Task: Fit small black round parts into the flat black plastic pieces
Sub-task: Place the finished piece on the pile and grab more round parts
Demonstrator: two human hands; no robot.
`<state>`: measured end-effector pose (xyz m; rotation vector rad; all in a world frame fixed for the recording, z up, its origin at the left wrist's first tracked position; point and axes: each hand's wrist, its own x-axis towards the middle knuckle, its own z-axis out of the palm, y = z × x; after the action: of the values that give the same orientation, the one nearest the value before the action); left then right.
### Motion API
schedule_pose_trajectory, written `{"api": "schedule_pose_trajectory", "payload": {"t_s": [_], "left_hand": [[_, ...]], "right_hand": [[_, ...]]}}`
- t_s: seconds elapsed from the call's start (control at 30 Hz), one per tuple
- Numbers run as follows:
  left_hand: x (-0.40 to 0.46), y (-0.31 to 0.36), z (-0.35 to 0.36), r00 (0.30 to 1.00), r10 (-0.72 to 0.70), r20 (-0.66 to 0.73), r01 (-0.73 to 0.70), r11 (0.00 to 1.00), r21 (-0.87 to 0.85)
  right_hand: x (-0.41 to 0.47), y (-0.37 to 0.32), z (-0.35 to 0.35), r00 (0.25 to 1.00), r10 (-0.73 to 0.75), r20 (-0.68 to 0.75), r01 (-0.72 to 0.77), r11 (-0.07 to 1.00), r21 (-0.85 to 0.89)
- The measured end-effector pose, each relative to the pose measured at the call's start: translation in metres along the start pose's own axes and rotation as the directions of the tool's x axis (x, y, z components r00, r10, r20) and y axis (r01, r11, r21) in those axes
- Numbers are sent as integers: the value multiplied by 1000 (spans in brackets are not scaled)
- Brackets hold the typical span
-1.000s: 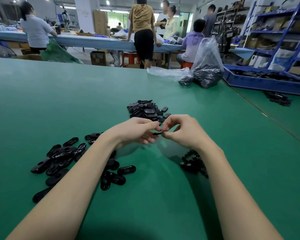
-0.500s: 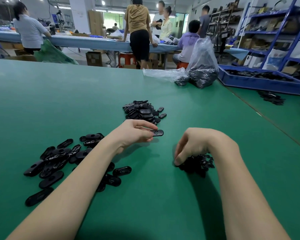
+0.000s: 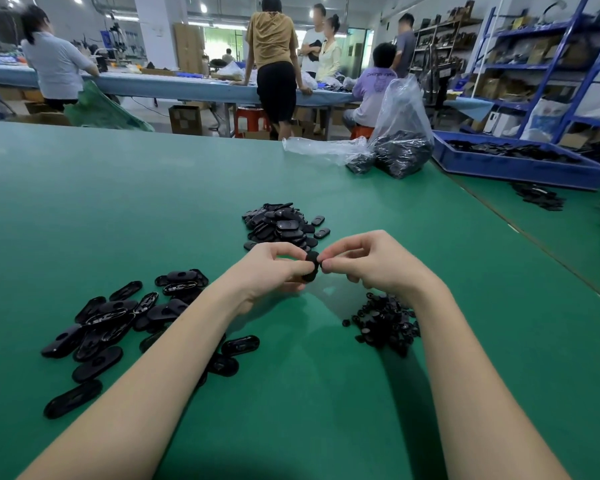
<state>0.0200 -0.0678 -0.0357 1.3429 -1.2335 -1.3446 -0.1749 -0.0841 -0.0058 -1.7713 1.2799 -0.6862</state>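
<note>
The left hand pinches a flat black plastic piece in its grip, fingers curled round it and holding it upright above the green surface. The right hand meets it from the right, thumb and forefinger pressed together against the piece's edge; whether a small round part sits between those fingertips cannot be told, as they hide it.

Just below the right wrist, near the right forearm, lies a heap of small black round parts. Left of the left forearm a loose spread of flat oval pieces covers the surface, some passing under the arm. Just beyond the hands, farther off, a denser pile of pieces lies.

At the far edge stand clear plastic bags with dark parts inside, and to their right a blue tray. Past the surface, people stand at a long bench.
</note>
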Motion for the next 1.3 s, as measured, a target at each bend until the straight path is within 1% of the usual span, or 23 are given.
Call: {"api": "schedule_pose_trajectory", "payload": {"t_s": [0.07,0.17,0.23,0.3,0.5,0.6,0.73,0.87,1.0,1.1,1.2,1.3], "left_hand": [[0,-1,1,999,48,-16,-47,996,71],[-2,-1,3,994,113,3,-113,994,4],[-3,0,5,989,149,-26,-150,988,-35],[-2,2,5,987,154,-47,-157,985,-69],[-7,5,6,985,167,-50,-172,977,-126],[-6,5,7,982,178,-64,-184,976,-118],[-7,5,6,978,201,-59,-204,978,-36],[-8,6,5,977,210,-45,-211,977,-21],[-8,6,5,972,228,-54,-226,974,29],[-9,7,6,968,243,-59,-240,969,57],[-9,7,6,970,237,-55,-233,971,57],[-8,6,5,975,208,-77,-209,978,-8]], "right_hand": [[0,1,1,1000,1,-23,1,999,46],[2,1,4,996,31,-79,-26,998,64],[2,2,5,993,65,-97,-58,995,77],[2,0,5,991,97,-95,-88,991,98],[3,-2,7,975,169,-147,-148,978,144],[6,0,8,967,199,-159,-176,973,147],[7,1,8,966,186,-180,-162,977,137],[9,2,8,973,150,-177,-130,984,118],[9,0,10,971,153,-185,-132,984,121],[9,0,9,961,168,-221,-145,983,116],[9,1,8,962,163,-219,-154,986,59],[7,3,11,976,140,-165,-119,984,133]]}}
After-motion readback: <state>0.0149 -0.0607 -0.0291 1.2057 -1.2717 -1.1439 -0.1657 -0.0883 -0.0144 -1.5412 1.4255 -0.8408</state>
